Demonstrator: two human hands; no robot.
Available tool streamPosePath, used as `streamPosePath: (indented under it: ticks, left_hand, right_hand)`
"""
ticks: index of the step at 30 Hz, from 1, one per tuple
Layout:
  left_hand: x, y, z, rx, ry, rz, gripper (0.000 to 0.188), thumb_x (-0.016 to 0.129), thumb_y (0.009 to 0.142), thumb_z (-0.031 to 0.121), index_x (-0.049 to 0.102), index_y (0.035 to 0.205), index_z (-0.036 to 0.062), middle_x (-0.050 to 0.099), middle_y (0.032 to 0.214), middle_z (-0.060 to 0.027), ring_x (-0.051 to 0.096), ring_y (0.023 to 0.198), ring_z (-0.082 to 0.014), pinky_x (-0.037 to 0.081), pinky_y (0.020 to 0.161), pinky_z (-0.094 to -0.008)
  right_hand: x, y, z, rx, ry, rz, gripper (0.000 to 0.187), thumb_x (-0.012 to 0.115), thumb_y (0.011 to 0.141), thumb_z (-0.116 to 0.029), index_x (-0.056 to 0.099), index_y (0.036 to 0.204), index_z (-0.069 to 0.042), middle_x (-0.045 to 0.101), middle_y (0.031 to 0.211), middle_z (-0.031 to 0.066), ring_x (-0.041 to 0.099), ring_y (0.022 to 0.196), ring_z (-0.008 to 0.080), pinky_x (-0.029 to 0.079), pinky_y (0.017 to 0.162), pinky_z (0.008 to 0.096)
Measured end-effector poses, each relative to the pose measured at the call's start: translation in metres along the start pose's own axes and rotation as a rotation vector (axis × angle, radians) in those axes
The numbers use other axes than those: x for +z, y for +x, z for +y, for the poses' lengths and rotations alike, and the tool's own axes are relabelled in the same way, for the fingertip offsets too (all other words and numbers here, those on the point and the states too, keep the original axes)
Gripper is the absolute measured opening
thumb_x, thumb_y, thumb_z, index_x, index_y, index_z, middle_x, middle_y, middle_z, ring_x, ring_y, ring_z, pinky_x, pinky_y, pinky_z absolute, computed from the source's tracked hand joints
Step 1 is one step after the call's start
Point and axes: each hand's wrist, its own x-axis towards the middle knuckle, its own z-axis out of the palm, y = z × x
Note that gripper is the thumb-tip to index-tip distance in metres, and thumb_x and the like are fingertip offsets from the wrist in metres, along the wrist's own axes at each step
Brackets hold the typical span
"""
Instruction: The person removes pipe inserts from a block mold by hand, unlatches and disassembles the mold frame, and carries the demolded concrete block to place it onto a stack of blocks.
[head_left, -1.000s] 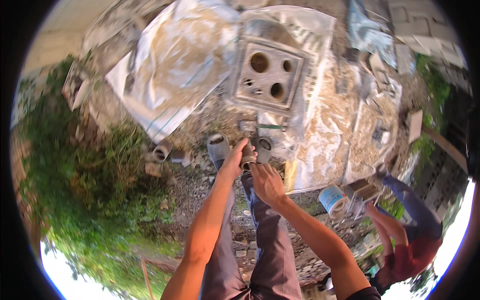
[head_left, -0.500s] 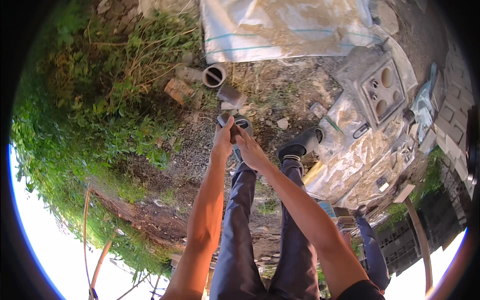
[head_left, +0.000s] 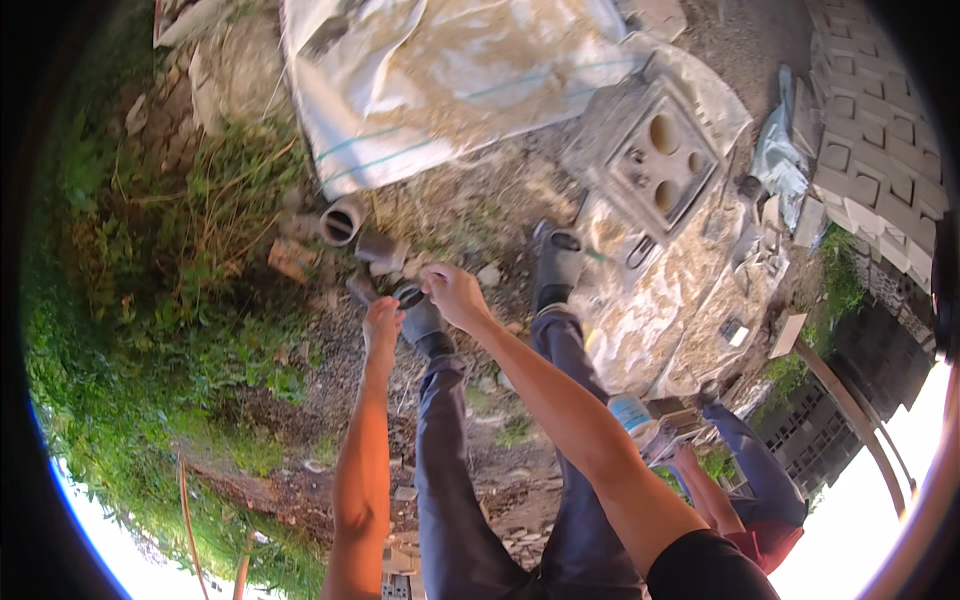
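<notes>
My left hand [head_left: 381,328] is closed with its fingers at a small dark grey-brown block [head_left: 361,290], just left of my left shoe. My right hand [head_left: 457,298] hangs apart from it, to the right and slightly farther, over the front of the dark shoe [head_left: 424,322]. Its fingers are curled together; whether anything small sits in them I cannot make out. Beyond my hands lie a brown-grey brick piece [head_left: 381,250] and a short pale pipe [head_left: 343,221] with an open end.
Leafy plants [head_left: 200,290] fill the left. A sandy white woven sheet [head_left: 390,150] lies at the far side. Right of it stands a grey mould-like block [head_left: 655,150] with round holes. Stacked blocks [head_left: 870,150] line the right. A person [head_left: 755,500] works near a blue-white bucket [head_left: 632,412].
My hands were together on the dark block; now the right has come away and the left keeps to the block. The view has swung, and my right foot stands farther forward.
</notes>
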Motion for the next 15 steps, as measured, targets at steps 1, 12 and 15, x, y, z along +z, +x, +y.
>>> streamPosePath:
  ticks: [1, 12, 15]
  left_hand:
    - [0.031, -0.010, 0.012, 0.078, 0.033, -0.054, 0.041, 0.050, 0.095, 0.025, 0.044, 0.129, 0.0030, 0.055, 0.124, -0.0100, 0.059, 0.103, -0.0204, 0.045, 0.087, -0.0317]
    - [0.340, -0.097, 0.193, 1.228, 0.850, -0.234, 0.042, 0.065, 0.081, 0.013, 0.051, 0.119, 0.0055, 0.054, 0.117, -0.0112, 0.052, 0.109, -0.0277, 0.042, 0.089, -0.0441]
    - [0.361, -0.096, 0.211, 1.367, 1.061, -0.137, 0.063, 0.069, 0.077, 0.014, 0.040, 0.132, 0.0071, 0.039, 0.137, -0.0094, 0.041, 0.124, -0.0276, 0.035, 0.100, -0.0452]
  right_hand:
    - [-0.035, -0.003, -0.003, -0.025, 0.086, 0.080, 0.020, 0.051, 0.088, -0.015, 0.064, 0.096, -0.002, 0.067, 0.083, 0.0164, 0.067, 0.079, 0.0276, 0.051, 0.069, 0.0351]
    - [-0.344, -0.003, -0.043, 0.101, -0.489, 0.712, 0.033, 0.060, 0.085, -0.037, 0.060, 0.087, -0.004, 0.067, 0.082, 0.0166, 0.065, 0.078, 0.0349, 0.050, 0.068, 0.0424]
    - [-0.352, 0.009, -0.054, 0.195, -0.654, 0.520, 0.045, 0.058, 0.085, -0.046, 0.062, 0.088, -0.001, 0.067, 0.080, 0.0180, 0.067, 0.078, 0.0346, 0.053, 0.065, 0.0411]
